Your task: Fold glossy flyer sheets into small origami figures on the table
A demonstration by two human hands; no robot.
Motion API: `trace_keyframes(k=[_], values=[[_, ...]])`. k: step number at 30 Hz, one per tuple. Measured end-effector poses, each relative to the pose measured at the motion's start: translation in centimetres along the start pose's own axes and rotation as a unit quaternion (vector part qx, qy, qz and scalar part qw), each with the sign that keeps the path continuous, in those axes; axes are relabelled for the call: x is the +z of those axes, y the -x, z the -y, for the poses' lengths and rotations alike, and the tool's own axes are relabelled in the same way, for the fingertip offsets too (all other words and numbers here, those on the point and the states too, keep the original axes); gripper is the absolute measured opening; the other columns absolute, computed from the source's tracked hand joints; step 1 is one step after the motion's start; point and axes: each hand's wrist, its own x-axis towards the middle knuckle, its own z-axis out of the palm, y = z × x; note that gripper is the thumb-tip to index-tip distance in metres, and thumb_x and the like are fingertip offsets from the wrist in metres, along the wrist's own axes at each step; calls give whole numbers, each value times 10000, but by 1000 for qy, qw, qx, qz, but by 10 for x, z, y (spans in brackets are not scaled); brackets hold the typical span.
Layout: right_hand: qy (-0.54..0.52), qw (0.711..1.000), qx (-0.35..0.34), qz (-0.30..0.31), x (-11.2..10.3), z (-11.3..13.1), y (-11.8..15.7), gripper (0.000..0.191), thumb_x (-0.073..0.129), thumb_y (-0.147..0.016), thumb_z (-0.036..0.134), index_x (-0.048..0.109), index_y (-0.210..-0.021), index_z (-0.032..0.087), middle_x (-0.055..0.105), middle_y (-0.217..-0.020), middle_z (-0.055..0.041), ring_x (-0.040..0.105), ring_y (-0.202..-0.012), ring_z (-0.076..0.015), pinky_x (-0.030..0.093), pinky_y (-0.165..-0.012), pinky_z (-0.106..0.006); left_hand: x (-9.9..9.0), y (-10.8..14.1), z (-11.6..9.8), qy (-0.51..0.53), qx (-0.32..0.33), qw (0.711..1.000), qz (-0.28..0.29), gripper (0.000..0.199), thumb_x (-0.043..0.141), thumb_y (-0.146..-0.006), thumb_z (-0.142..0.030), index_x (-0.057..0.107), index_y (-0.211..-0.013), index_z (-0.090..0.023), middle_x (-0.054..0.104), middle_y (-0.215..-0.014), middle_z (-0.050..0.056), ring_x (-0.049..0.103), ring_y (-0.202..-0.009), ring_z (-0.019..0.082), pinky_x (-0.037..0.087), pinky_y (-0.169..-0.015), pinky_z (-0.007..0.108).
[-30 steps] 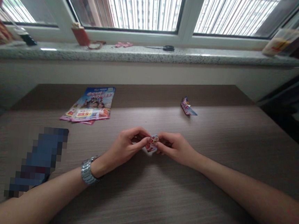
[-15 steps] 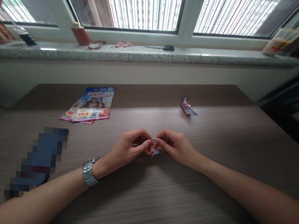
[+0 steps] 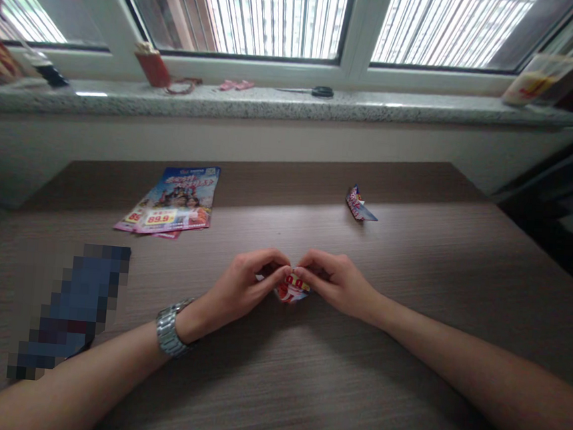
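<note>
A small folded piece of printed paper (image 3: 293, 289), red, white and yellow, is held between my two hands above the middle of the table. My left hand (image 3: 256, 276), with a metal watch on the wrist, pinches its left upper edge between thumb and fingers. The right upper edge is pinched by my right hand (image 3: 334, 279). Both thumbs lie on the near side of the paper, their tips almost touching. My curled fingers hide its back. Farther off, to the right, a folded paper shape (image 3: 359, 206) rests on the table.
Printed flyers (image 3: 180, 199) lie stacked at the back left of the brown table (image 3: 251, 392). A blurred-out dark blue object (image 3: 75, 307) is beside my left forearm. Scissors (image 3: 317, 92), a red packet (image 3: 152, 66) and a plastic cup (image 3: 533, 83) are on the windowsill.
The paper between my hands has tilted slightly, and its lower part reaches a little farther left and down. My thumb tips have come closer together. Both hands keep their hold.
</note>
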Motion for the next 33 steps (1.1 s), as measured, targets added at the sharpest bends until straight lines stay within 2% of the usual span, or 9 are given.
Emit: trace_keyframes(k=[5, 10, 17, 25, 29, 33], values=[[-56, 997, 55, 3, 0, -4, -2, 292, 617, -981, 439, 703, -955, 161, 717, -781, -8, 620, -633, -111, 454, -566, -206, -1, -1, 0, 5, -15, 1000, -27, 178, 605, -1008, -283, 679, -909, -155, 712, -809, 17, 627, -706, 114, 473, -639, 191], [-92, 992, 86, 19, -1, -5, -2, 321, 663, -944, 463, 723, -952, 148, 749, -813, -38, 684, -673, -137, 532, -625, -232, -3, -2, 1, 6, -36, 998, -53, 189, 607, -1006, -308, 679, -922, -155, 718, -812, 24, 641, -715, 128, 483, -650, 212], [-88, 993, 73, 25, 0, -7, -2, 308, 634, -968, 448, 703, -980, 148, 738, -819, -37, 687, -684, -133, 545, -644, -236, -2, 0, 5, -5, -38, 997, -61, 211, 610, -1002, -337, 678, -918, -157, 699, -787, 12, 614, -680, 123, 457, -616, 212], [-71, 996, 52, 10, -2, -8, -2, 286, 606, -989, 432, 685, -998, 157, 719, -809, -23, 674, -653, -122, 549, -631, -232, -3, -1, 3, -11, -28, 997, -67, 207, 581, -1020, -318, 681, -934, -159, 704, -823, 10, 637, -746, 124, 476, -668, 201], [-77, 996, 47, -1, -3, -9, -1, 288, 606, -988, 441, 675, -992, 161, 719, -817, -23, 664, -646, -119, 550, -625, -235, -4, -1, 3, 28, -37, 998, -39, 180, 606, -1014, -324, 684, -986, -163, 741, -865, 21, 680, -771, 131, 515, -698, 207], [-68, 996, 54, 5, -3, -10, -2, 295, 607, -985, 449, 674, -970, 162, 708, -797, -21, 652, -645, -121, 537, -616, -236, -3, -1, 5, 23, -31, 999, -36, 169, 618, -1010, -310, 696, -977, -163, 755, -880, 29, 683, -764, 127, 514, -678, 203]])
